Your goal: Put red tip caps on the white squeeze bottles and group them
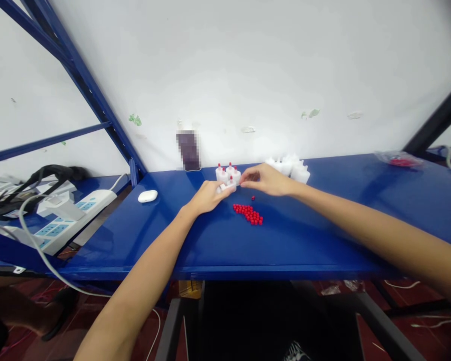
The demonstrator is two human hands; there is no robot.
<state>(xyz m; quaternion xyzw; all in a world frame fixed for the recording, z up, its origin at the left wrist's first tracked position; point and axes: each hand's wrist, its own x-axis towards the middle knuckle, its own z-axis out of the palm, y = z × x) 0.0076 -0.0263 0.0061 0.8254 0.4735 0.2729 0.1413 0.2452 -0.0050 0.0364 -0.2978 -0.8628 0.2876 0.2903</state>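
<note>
My left hand [206, 197] is closed around a small white bottle [228, 188] at the front of a cluster. Behind it, several white squeeze bottles [220, 174] stand upright with red caps on their nozzles. Just right of the cluster, my right hand [265, 179] has thumb and fingers pinched together; what is between the tips is too small to make out. Nearer to me, a patch of small red caps [250, 214] lies on the blue table [210, 240]. One single red cap [253, 198] sits apart, below my right hand.
Behind my right hand stands a group of white bottles [295, 168]. A clear bag with red pieces [398, 159] lies at the far right. A white earbud case [148, 196] and a pixelated phone-like object [189, 150] are left. Power strips [65, 220] and cables occupy the left side.
</note>
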